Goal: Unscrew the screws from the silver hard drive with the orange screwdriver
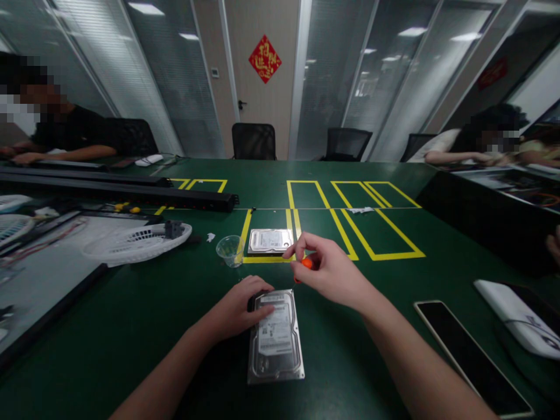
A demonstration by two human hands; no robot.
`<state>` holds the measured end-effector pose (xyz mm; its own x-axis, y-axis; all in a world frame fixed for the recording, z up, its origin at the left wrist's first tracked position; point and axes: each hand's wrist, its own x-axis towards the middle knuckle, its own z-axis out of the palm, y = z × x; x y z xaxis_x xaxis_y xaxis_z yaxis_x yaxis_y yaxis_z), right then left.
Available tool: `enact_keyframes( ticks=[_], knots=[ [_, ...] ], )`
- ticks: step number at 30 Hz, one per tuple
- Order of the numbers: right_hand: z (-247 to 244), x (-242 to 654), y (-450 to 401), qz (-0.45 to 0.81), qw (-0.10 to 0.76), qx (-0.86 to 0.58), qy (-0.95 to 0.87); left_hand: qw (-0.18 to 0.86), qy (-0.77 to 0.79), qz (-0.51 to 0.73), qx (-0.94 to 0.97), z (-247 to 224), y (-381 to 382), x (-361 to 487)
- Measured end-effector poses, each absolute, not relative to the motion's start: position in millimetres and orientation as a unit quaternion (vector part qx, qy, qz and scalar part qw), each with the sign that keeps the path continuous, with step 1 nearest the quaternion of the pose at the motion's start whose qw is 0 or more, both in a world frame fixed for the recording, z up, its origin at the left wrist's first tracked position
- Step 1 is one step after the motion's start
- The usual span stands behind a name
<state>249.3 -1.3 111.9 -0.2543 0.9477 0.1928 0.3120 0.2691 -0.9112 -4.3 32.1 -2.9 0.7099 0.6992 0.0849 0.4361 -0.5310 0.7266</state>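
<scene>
A silver hard drive (280, 338) lies label up on the table in front of me. My left hand (247, 306) grips it at its far left corner, the thumb resting across the label. In my right hand (326, 268) is a screwdriver (307, 263) with an orange handle, pinched between the fingers. Its thin shaft points down at the drive's far right corner; whether the tip sits in a screw is too small to tell. Beyond my hands, another hard drive (270, 241) rests inside a yellow taped outline, with a transparent plastic cup (230, 251) beside it.
A phone (472, 356) and a white device (516, 315) with a cable lie at right. At left are long black bars (131, 189), a white racket-shaped frame (140, 245) and a large panel (48, 286). People sit at both far sides of the green table (371, 338).
</scene>
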Motion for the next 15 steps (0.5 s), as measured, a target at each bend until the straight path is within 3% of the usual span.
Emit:
enact_keyframes(
  ticks=[15],
  knots=[
    [117.2,251.5,-1.4,0.365,0.356,-0.477,-0.716,0.354,0.326,0.191,0.855,-3.6,32.1,-5.6]
  ],
)
